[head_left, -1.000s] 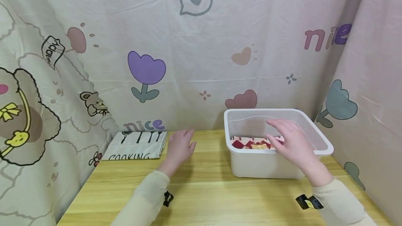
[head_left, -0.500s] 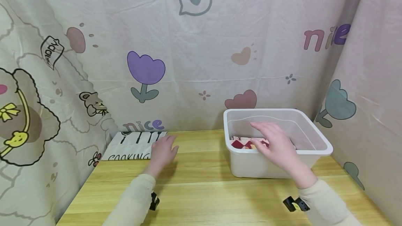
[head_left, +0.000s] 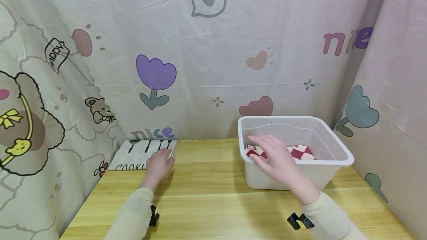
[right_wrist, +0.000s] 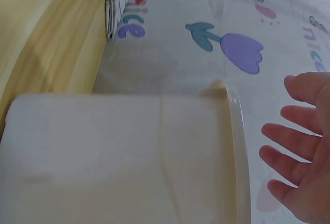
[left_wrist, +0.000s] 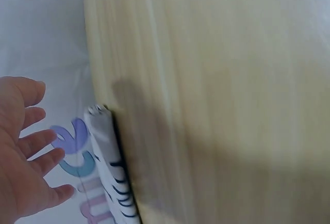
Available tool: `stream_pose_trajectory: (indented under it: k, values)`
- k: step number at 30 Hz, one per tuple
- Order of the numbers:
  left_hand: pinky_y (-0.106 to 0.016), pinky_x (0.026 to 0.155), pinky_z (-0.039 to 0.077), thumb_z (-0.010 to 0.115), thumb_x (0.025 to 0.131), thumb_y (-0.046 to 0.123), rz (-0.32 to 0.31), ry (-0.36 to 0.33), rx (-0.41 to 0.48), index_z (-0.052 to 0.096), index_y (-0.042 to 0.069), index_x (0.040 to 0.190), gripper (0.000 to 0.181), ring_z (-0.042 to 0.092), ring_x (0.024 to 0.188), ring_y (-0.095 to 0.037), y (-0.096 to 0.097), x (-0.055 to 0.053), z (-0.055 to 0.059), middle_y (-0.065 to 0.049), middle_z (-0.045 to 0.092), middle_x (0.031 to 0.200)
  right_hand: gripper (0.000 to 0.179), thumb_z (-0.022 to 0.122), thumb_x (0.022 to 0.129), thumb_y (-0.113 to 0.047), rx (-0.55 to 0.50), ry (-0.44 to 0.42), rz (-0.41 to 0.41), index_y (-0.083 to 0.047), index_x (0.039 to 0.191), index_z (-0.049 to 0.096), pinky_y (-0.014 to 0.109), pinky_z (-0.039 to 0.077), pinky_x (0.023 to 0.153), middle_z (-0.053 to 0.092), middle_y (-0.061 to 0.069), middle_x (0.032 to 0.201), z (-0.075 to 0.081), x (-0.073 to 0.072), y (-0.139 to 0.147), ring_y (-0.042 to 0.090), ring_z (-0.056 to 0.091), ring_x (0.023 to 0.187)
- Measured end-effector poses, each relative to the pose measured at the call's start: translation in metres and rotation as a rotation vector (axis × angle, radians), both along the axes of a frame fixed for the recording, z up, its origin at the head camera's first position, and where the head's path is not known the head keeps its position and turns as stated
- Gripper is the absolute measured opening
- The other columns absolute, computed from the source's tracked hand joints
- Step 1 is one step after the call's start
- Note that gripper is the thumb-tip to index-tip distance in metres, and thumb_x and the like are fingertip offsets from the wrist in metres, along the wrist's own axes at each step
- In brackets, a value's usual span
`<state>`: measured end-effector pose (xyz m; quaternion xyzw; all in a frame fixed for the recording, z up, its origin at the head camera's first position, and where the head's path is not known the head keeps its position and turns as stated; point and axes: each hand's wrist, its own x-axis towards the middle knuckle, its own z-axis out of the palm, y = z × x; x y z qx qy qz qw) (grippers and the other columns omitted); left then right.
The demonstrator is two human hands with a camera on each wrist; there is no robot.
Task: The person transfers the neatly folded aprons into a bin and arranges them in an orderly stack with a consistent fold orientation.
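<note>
A folded white cloth (head_left: 140, 152) printed with black utensils and the word "COOKING" lies at the table's back left. Over its right edge hovers my left hand (head_left: 159, 164), fingers spread and holding nothing; the left wrist view shows this hand (left_wrist: 31, 157) above the cloth's folded edge (left_wrist: 111, 157). On the right stands a white plastic bin (head_left: 280, 175) with a red-and-cream patterned folded cloth (head_left: 301, 152) inside. My right hand (head_left: 275, 158) is over the bin's front rim, partly covering that cloth. Its fingers are spread and loose in the right wrist view (right_wrist: 304, 146).
The wooden table (head_left: 207, 203) spans the space between the cloth and the bin. A printed curtain (head_left: 207, 55) hangs behind it and along both sides. Each sleeve carries a small black device near the wrist.
My left hand has moved left, from beside the white cloth to over its right edge. My right hand has shifted left across the bin, uncovering the right part of the patterned cloth.
</note>
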<state>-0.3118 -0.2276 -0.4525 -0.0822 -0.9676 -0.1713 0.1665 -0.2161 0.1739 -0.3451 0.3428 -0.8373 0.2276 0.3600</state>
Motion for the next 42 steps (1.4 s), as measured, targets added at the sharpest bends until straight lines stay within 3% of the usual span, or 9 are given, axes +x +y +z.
stream_pose_trajectory:
  k: [13, 20, 26, 33, 42]
  values:
    - [-0.069, 0.099, 0.034, 0.066, 0.093, 0.022, 0.02, -0.001, -0.001, 0.056, -0.002, 0.134, 0.049, 0.045, 0.125, -0.049, -0.029, -0.004, -0.018, -0.029, 0.049, 0.139, 0.051, 0.078, 0.081, -0.015, 0.039, -0.03, 0.078, -0.003, 0.128, 0.062, 0.051, 0.042, 0.102, 0.065, 0.01, 0.125, -0.012, 0.007, -0.043, 0.031, 0.058, 0.117]
    - [-0.068, 0.099, 0.034, 0.064, 0.094, 0.025, 0.026, -0.068, -0.02, 0.056, -0.002, 0.135, 0.05, 0.043, 0.127, -0.051, -0.04, -0.007, -0.025, -0.031, 0.046, 0.141, 0.051, 0.079, 0.082, -0.018, 0.086, -0.037, 0.104, -0.006, 0.129, 0.062, 0.05, 0.042, 0.102, 0.064, 0.007, 0.126, -0.024, 0.011, -0.067, 0.028, 0.057, 0.118]
    - [-0.064, 0.104, 0.033, 0.059, 0.098, 0.028, -0.013, -0.166, -0.073, 0.056, 0.0, 0.136, 0.048, 0.041, 0.129, -0.052, -0.041, -0.008, -0.026, -0.032, 0.044, 0.143, 0.049, 0.077, 0.083, -0.02, 0.092, -0.038, 0.14, -0.008, 0.128, 0.062, 0.045, 0.044, 0.102, 0.065, 0.005, 0.125, -0.035, 0.012, -0.084, 0.025, 0.058, 0.117]
    - [-0.062, 0.105, 0.033, 0.059, 0.098, 0.028, -0.011, -0.212, -0.095, 0.057, 0.001, 0.137, 0.047, 0.044, 0.127, -0.052, -0.039, -0.005, -0.026, -0.03, 0.046, 0.142, 0.047, 0.077, 0.085, -0.02, 0.089, -0.121, 0.157, -0.008, 0.128, 0.062, 0.044, 0.043, 0.102, 0.065, 0.004, 0.125, -0.047, 0.013, -0.101, 0.024, 0.057, 0.119]
    - [-0.068, 0.09, 0.042, 0.064, 0.095, 0.032, -0.014, -0.236, -0.136, 0.063, 0.009, 0.133, 0.045, 0.05, 0.118, -0.049, -0.027, 0.003, -0.02, -0.024, 0.055, 0.134, 0.047, 0.078, 0.085, -0.02, 0.063, -0.205, 0.135, -0.006, 0.128, 0.063, 0.043, 0.046, 0.099, 0.066, 0.007, 0.124, -0.068, 0.002, -0.113, 0.026, 0.06, 0.115]
